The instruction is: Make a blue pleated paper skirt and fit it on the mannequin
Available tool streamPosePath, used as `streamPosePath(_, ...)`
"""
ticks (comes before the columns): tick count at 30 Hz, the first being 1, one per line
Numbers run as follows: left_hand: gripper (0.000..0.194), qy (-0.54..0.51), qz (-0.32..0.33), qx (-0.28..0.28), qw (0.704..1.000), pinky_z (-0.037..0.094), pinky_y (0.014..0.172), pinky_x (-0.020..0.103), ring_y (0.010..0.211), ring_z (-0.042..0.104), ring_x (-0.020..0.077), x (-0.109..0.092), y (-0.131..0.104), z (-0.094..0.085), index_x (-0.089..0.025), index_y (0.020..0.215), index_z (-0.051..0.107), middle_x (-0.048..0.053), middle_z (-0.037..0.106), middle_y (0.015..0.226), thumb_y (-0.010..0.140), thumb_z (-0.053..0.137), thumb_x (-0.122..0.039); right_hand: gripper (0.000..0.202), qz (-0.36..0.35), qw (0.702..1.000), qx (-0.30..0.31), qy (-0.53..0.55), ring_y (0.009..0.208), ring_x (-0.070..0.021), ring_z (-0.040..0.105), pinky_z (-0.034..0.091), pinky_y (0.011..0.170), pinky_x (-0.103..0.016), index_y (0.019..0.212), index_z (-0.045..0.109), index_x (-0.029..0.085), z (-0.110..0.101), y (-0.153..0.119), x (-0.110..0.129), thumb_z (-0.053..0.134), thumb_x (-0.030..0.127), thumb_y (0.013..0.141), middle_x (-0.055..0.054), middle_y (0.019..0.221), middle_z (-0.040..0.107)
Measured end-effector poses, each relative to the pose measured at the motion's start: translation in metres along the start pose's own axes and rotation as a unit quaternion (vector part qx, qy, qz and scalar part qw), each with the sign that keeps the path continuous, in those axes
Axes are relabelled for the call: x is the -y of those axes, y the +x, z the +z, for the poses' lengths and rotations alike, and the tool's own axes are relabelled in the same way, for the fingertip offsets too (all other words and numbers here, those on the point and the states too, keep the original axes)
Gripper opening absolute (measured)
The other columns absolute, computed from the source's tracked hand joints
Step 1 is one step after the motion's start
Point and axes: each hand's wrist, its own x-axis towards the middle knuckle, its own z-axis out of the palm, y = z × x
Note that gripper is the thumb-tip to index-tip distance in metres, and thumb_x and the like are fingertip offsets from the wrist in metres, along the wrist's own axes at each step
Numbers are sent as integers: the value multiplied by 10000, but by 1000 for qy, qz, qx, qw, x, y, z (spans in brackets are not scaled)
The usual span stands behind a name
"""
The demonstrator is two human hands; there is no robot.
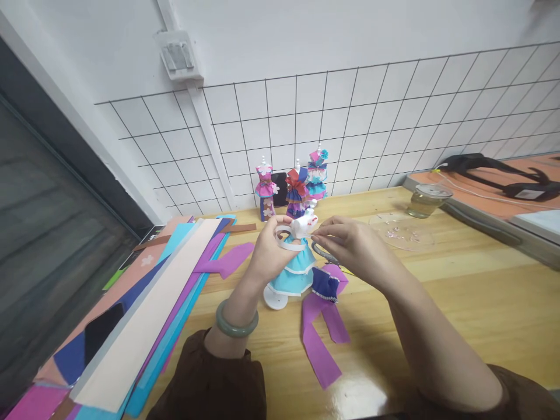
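A small white mannequin (pixel 301 225) in a tiered light-blue paper skirt (pixel 291 274) leans on the table, its round white base (pixel 275 298) below. My left hand (pixel 269 248) curls around a roll of white tape (pixel 291 246) and steadies the mannequin's torso. Beside the torso, my right hand (pixel 343 242) is closed in a pinch; what lies between its fingertips is too small to make out. Under that hand, a dark curved handle (pixel 324 252), perhaps of scissors, partly shows. Purple paper strips (pixel 317 335) and a dark-blue gathered piece (pixel 326 284) lie just in front.
Several dressed mini mannequins (pixel 296 189) stand against the tiled wall. Coloured paper sheets (pixel 149 303) and a dark phone-like slab (pixel 102 332) are piled at left. At right are a lidded cup (pixel 426 201), small clear bits (pixel 402 233) and a black strap (pixel 499 175).
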Motion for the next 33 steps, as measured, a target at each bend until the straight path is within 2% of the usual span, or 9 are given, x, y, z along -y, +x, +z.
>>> streamPosePath(11,380,-67,-29,1,997,477,676,229,828,628,151,-3,0,0,-178,956,497,34,651,858,614,650,-113,302,2,999,-1,50,700,-182,617,432,598,-271,817,723,205,5,4,-7,485,383,872,-71,817,687)
streamPosePath(17,356,-60,-20,19,998,473,681,229,814,624,143,1,1,-5,-179,975,510,40,652,877,651,656,-164,303,-2,999,13,31,689,-169,602,408,597,-263,793,701,196,3,4,-7,466,360,888,-60,789,682)
streamPosePath(23,321,45,25,-51,997,471,736,256,838,612,147,1,3,-5,-177,951,554,34,647,878,647,654,-162,265,-11,1000,18,-22,677,-155,575,389,608,-266,763,663,186,0,0,-2,466,315,885,-54,801,656)
streamPosePath(25,320,61,30,-60,996,470,752,266,845,613,150,1,3,-5,-178,949,562,37,651,886,644,656,-162,258,-12,999,16,-26,665,-150,568,387,609,-268,753,657,184,1,-1,-1,471,311,881,-54,802,651)
streamPosePath(29,330,25,22,-29,999,474,788,280,896,616,161,2,3,-6,-172,971,567,59,656,946,654,659,-168,252,10,1000,18,-4,643,-145,548,376,580,-265,769,657,188,3,3,-6,482,335,872,-42,775,653)
streamPosePath(33,320,-30,2,5,1000,492,767,278,882,630,168,1,3,-7,-158,961,568,67,658,931,657,667,-174,317,41,994,54,88,558,-121,505,358,507,-246,755,663,183,6,8,-14,475,414,862,-23,684,636)
